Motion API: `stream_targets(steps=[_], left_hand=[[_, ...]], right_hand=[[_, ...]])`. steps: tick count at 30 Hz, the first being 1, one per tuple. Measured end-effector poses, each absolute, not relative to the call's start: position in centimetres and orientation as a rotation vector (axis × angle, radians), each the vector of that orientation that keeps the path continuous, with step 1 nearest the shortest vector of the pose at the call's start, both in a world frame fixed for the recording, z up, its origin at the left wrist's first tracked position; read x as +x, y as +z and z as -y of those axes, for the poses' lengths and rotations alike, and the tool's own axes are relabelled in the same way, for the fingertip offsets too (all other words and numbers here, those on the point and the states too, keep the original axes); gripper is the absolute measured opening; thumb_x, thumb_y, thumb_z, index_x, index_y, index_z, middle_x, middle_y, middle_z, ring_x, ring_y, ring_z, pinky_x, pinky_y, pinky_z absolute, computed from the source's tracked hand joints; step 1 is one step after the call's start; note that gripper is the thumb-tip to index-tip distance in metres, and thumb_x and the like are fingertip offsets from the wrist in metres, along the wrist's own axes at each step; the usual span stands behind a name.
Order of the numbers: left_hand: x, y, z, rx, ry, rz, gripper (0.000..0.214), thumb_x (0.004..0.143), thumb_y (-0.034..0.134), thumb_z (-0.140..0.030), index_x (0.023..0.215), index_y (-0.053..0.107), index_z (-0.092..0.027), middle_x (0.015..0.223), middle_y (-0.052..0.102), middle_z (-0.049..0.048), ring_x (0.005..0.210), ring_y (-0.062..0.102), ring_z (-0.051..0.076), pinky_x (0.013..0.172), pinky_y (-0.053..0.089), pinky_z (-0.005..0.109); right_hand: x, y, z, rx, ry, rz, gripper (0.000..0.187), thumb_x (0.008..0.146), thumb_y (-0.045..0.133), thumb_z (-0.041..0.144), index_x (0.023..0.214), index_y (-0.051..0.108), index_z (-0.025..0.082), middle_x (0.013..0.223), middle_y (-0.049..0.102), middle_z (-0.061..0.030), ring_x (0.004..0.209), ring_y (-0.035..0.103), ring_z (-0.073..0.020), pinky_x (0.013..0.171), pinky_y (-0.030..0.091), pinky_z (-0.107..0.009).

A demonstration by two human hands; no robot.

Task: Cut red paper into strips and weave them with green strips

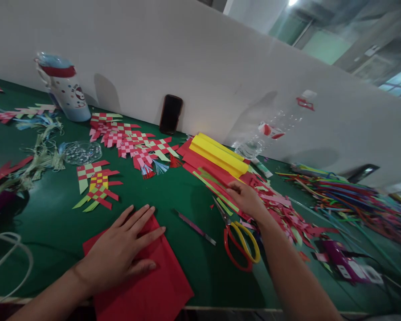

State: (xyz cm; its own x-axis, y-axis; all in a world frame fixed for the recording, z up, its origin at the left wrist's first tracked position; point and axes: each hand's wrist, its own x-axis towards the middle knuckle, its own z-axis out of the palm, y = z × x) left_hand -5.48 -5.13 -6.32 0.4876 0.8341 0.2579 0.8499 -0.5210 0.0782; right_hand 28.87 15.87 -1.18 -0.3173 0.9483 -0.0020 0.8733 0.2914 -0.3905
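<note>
My left hand lies flat with spread fingers on a folded sheet of red paper at the table's front edge. To the right, my right hand is closed, its fingertips pinching the end of a blurred green paper strip. Under that strip lie more red sheets, with a folded yellow paper on top. Between my hands rest a slim pinkish cutter-like tool and scissors with one red and one yellow handle. Woven paper fish lie beyond my left hand.
More woven fish are piled near the wall. A phone, a children's bottle and a clear plastic bottle stand there. Red scraps, coloured strips and a purple corded device lie right; tassels lie left.
</note>
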Motion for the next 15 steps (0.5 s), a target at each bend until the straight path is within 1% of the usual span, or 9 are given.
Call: stream_targets(steps=[3,6,7,10,12,15], left_hand=[[-5.5,-6.4,5.1,-2.654,-0.432,1.502,0.063,0.091,0.042,-0.067,0.148,0.033,-0.042,0.159,0.029,0.0052,0.142,0.033,0.030,0.117,0.013,0.045],[-5.5,-6.4,5.1,-2.649,-0.418,1.495,0.064,0.091,0.042,-0.068,0.148,0.033,-0.041,0.158,0.029,0.0064,0.143,0.032,0.030,0.116,0.012,0.046],[-5.5,-6.4,5.1,-2.650,-0.411,1.495,0.064,0.091,0.042,-0.068,0.148,0.032,-0.041,0.158,0.029,0.0065,0.143,0.032,0.030,0.116,0.012,0.046],[-5.4,-6.4,5.0,-2.651,-0.402,1.499,0.064,0.091,0.041,-0.068,0.148,0.032,-0.041,0.158,0.029,0.0069,0.143,0.032,0.031,0.116,0.013,0.047],[-5.4,-6.3,5.1,-2.646,-0.392,1.498,0.064,0.091,0.041,-0.068,0.149,0.031,-0.041,0.158,0.030,0.0079,0.144,0.031,0.030,0.115,0.013,0.047],[-5.4,-6.3,5.2,-2.648,-0.389,1.505,0.064,0.091,0.041,-0.068,0.149,0.031,-0.042,0.158,0.030,0.0081,0.144,0.030,0.030,0.115,0.014,0.047]], right_hand=[[28.8,-0.9,-16.6,-1.692,0.463,2.312,0.024,0.083,0.048,0.037,0.089,0.063,0.019,0.083,0.067,-0.0032,0.073,0.059,-0.0177,0.066,0.040,-0.028],[28.4,-1.6,-16.6,-1.714,0.515,2.356,0.015,0.077,0.055,0.032,0.080,0.063,0.020,0.078,0.067,-0.0017,0.072,0.059,-0.0170,0.065,0.040,-0.026],[28.2,-2.0,-16.5,-1.732,0.531,2.361,0.014,0.075,0.056,0.031,0.080,0.063,0.020,0.078,0.067,-0.0015,0.071,0.059,-0.0167,0.064,0.040,-0.026],[27.7,-2.6,-16.3,-1.798,0.564,2.347,0.019,0.073,0.057,0.029,0.089,0.063,0.020,0.083,0.069,-0.0027,0.073,0.061,-0.0164,0.064,0.041,-0.025],[27.5,-2.7,-16.3,-1.826,0.585,2.355,0.021,0.073,0.057,0.029,0.090,0.063,0.019,0.081,0.068,-0.0029,0.072,0.060,-0.0161,0.062,0.040,-0.024],[27.3,-2.3,-16.5,-1.835,0.607,2.404,0.013,0.071,0.058,0.028,0.079,0.062,0.018,0.070,0.064,-0.0007,0.064,0.056,-0.0142,0.057,0.035,-0.023]])
